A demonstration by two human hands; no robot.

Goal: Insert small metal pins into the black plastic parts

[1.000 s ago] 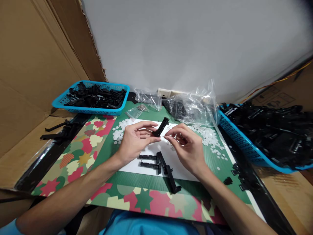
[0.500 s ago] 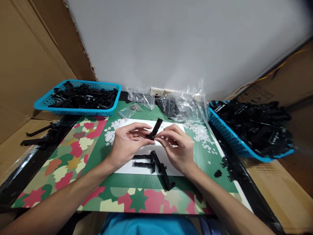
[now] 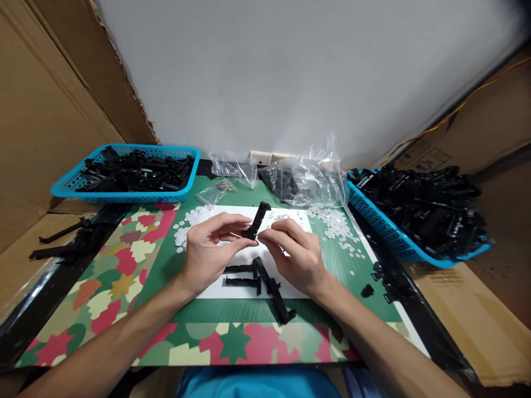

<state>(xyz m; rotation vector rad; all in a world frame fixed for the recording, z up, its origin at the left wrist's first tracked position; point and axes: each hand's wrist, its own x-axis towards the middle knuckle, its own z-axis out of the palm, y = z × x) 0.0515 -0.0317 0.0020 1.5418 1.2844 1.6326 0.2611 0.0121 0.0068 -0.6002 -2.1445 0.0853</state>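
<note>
My left hand [image 3: 213, 249] grips a black plastic part [image 3: 258, 218] by its lower end, with the long end tilted up and to the right. Close to that lower end, my right hand [image 3: 292, 251] is closed in a pinch; whatever its fingertips hold is too small to make out. Below both hands, two short black plastic pieces [image 3: 243, 282] lie on a white sheet [image 3: 211, 287]. Longer black pieces [image 3: 276, 296] lie at a slant beside them, reaching past the sheet's lower edge. Tiny bits [image 3: 280, 216] are scattered on the sheet behind the held part.
Blue baskets of black parts stand at left [image 3: 124, 197] and right [image 3: 385, 235]. White discs lie in piles at left [image 3: 181, 235] and right [image 3: 332, 221]. Clear plastic bags [image 3: 307, 179] rest by the wall. Small black pieces [image 3: 367, 291] lie at the right edge.
The black part in my left hand has turned a little more upright. My right fingertips have drawn slightly away from its lower end. The whole view has shifted a little.
</note>
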